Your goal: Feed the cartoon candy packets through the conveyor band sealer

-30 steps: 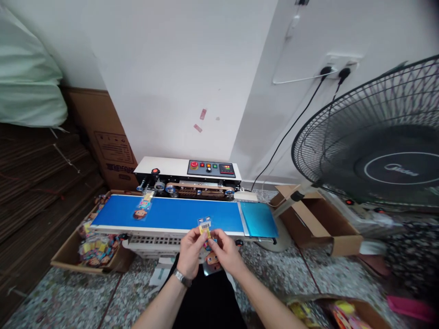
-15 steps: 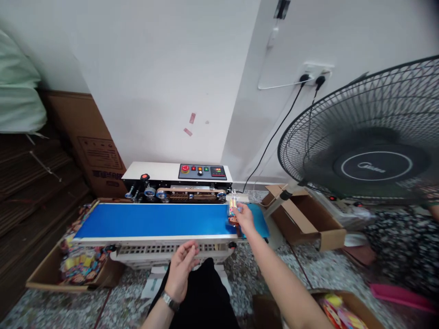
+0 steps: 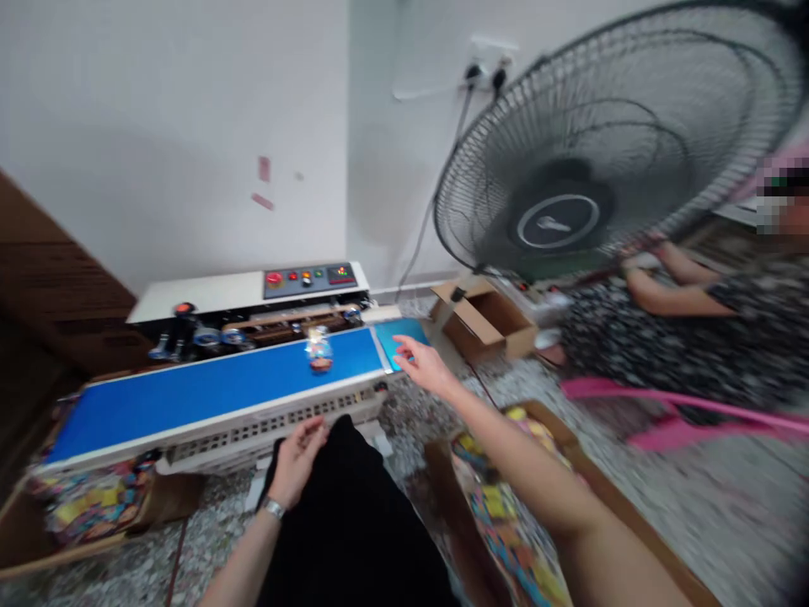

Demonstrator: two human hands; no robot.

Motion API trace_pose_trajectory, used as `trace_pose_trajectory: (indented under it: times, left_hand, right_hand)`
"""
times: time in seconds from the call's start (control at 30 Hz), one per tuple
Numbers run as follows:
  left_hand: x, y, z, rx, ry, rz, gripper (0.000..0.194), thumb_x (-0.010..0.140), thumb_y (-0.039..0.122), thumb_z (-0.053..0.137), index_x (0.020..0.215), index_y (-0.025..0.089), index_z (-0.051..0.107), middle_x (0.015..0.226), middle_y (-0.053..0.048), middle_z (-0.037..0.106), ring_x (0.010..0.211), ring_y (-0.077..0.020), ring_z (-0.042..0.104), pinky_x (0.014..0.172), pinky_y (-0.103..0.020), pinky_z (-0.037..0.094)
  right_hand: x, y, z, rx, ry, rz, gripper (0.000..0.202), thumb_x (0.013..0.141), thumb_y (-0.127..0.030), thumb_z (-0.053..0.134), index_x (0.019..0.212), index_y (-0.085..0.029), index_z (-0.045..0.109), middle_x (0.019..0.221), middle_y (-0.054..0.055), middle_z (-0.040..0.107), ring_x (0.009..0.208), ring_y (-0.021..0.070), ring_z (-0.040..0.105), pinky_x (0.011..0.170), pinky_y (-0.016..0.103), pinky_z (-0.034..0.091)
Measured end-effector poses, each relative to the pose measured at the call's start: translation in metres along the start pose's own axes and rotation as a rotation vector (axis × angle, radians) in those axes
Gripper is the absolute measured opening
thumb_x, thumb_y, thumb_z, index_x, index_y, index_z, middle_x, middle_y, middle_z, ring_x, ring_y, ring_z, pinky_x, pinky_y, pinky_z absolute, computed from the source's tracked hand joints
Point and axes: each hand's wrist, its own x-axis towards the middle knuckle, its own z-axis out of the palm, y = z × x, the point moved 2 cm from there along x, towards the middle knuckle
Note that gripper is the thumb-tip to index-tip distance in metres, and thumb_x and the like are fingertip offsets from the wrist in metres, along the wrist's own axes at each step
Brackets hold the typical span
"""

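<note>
Holding nothing: right hand (image 3: 422, 364), fingers loosely parted, at the light-blue plate (image 3: 412, 330) on the right end of the blue belt (image 3: 202, 394); contact unclear. Left hand (image 3: 299, 457) empty, fingers half curled, near side of belt. Clear packet (image 3: 319, 351) lying on belt, right half, near the sealing machine (image 3: 195, 297). Open boxes of packets near left (image 3: 169, 501) and near right (image 3: 446, 506).

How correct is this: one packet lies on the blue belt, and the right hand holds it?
The right hand is not holding it: the head view shows this hand at the turquoise plate, apart from the packet, which does lie on the blue belt.
</note>
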Motion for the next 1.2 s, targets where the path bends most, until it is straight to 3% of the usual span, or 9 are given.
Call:
trace_pose_trajectory:
  times: [0.1,0.2,0.33,0.43,0.53,0.63,0.73,0.87,1.2]
  left_hand:
    - [-0.001,-0.001,0.000,0.029,-0.047,-0.022,0.046,0.062,0.043,0.068,0.098,0.015,0.060,0.091,-0.007,0.067,0.086,-0.0215,0.062,0.088,-0.041,0.044]
    - [-0.001,-0.002,0.004,0.007,-0.067,-0.052,0.046,0.061,0.041,0.070,0.098,0.016,0.059,0.095,-0.007,0.065,0.088,-0.0212,0.061,0.092,-0.044,0.041]
    - [-0.003,-0.005,0.006,0.000,-0.073,-0.076,0.044,0.060,0.039,0.071,0.097,0.018,0.060,0.095,-0.004,0.064,0.086,-0.0178,0.061,0.095,-0.043,0.039]
    - [-0.003,-0.007,0.004,0.006,-0.069,-0.076,0.043,0.060,0.038,0.072,0.097,0.019,0.060,0.094,-0.003,0.065,0.084,-0.0163,0.061,0.094,-0.040,0.041]
    - [-0.002,-0.007,0.004,0.014,-0.068,-0.079,0.044,0.059,0.038,0.073,0.096,0.019,0.061,0.092,-0.003,0.066,0.084,-0.0163,0.062,0.091,-0.037,0.044]
    - [-0.002,-0.005,0.006,0.019,-0.052,-0.084,0.043,0.058,0.038,0.073,0.095,0.018,0.061,0.089,-0.003,0.066,0.082,-0.0161,0.063,0.088,-0.035,0.046]
    - [-0.004,-0.003,0.009,0.018,-0.036,-0.083,0.043,0.057,0.037,0.073,0.094,0.018,0.061,0.089,-0.003,0.066,0.081,-0.0160,0.063,0.085,-0.034,0.048]
    - [-0.008,0.001,0.009,0.006,-0.020,-0.081,0.044,0.056,0.037,0.075,0.093,0.017,0.061,0.089,-0.003,0.066,0.082,-0.0169,0.063,0.086,-0.036,0.048]
    - [-0.009,0.002,0.010,-0.016,-0.006,-0.078,0.045,0.055,0.037,0.075,0.092,0.016,0.060,0.089,-0.004,0.065,0.082,-0.0178,0.062,0.092,-0.044,0.043]
  right_hand:
    - [-0.071,0.035,-0.044,-0.122,-0.029,0.119,0.037,0.082,-0.028,0.049,0.118,-0.019,0.049,0.092,0.004,0.065,0.076,0.0132,0.060,0.070,0.023,0.045]
    - [-0.158,0.079,-0.068,-0.286,-0.127,0.335,0.033,0.083,-0.026,0.047,0.114,-0.017,0.052,0.088,0.004,0.066,0.077,0.0140,0.059,0.070,0.023,0.043]
    - [-0.268,0.115,-0.059,-0.392,-0.307,0.549,0.020,0.078,-0.024,0.054,0.095,-0.016,0.061,0.084,0.004,0.066,0.074,0.0143,0.058,0.066,0.021,0.042]
    - [-0.316,0.121,-0.033,-0.428,-0.313,0.625,0.022,0.077,-0.024,0.055,0.095,-0.014,0.061,0.086,0.006,0.065,0.076,0.0163,0.059,0.067,0.023,0.043]
    - [-0.324,0.122,-0.004,-0.495,-0.269,0.657,0.038,0.081,-0.022,0.049,0.117,-0.011,0.050,0.108,0.015,0.058,0.095,0.0210,0.054,0.079,0.029,0.042]
    - [-0.308,0.125,0.014,-0.553,-0.284,0.607,0.043,0.082,-0.013,0.044,0.125,-0.013,0.042,0.120,0.017,0.050,0.107,0.0236,0.046,0.084,0.033,0.040]
    - [-0.287,0.132,0.022,-0.586,-0.368,0.493,0.036,0.083,-0.010,0.040,0.117,-0.020,0.051,0.114,0.013,0.054,0.108,0.0237,0.043,0.084,0.036,0.040]
    - [-0.268,0.140,0.026,-0.638,-0.480,0.407,0.024,0.082,-0.010,0.043,0.095,-0.015,0.063,0.102,0.015,0.059,0.104,0.0260,0.045,0.085,0.039,0.037]
    - [-0.258,0.145,0.034,-0.705,-0.592,0.454,0.013,0.072,-0.009,0.057,0.075,-0.013,0.068,0.082,0.017,0.067,0.095,0.0290,0.055,0.082,0.043,0.037]
